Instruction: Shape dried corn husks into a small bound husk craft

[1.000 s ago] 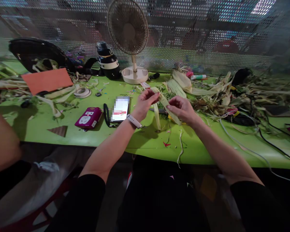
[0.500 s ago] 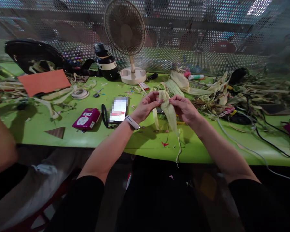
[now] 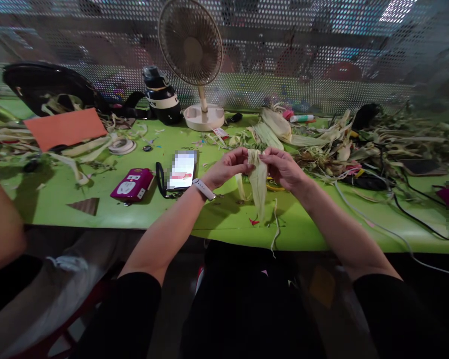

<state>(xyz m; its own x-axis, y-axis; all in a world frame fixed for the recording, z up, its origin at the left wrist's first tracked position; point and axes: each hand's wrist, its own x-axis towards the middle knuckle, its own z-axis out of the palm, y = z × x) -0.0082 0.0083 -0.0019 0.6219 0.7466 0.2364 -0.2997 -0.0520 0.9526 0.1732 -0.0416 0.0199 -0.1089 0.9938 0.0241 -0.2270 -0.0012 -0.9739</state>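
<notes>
A pale yellow-green corn husk [image 3: 259,187] hangs between my hands above the green table [image 3: 217,222], its top edge gathered and its narrow end pointing down. My left hand [image 3: 228,168] pinches the husk's upper left side. On the other side, my right hand [image 3: 282,167] grips the upper right corner between thumb and fingers. Beneath them, a thin pale strip [image 3: 276,227] lies at the table's front edge, and a small red scrap [image 3: 254,222] is near the husk's tip. Another narrow husk piece [image 3: 240,187] is behind my left fingers.
Left of my forearm are a phone [image 3: 182,169] and a purple box [image 3: 132,184]. A fan [image 3: 204,117] and a dark bottle [image 3: 163,102] stand at the back. Husks and dry stalks [image 3: 407,134] pile up right, with a cable [image 3: 374,224]. Another person's arm [image 3: 2,214] is far left.
The husk has swung from slanting right to hanging nearly straight down, its top now lower and bunched. Both hands stay close together, still pinching it.
</notes>
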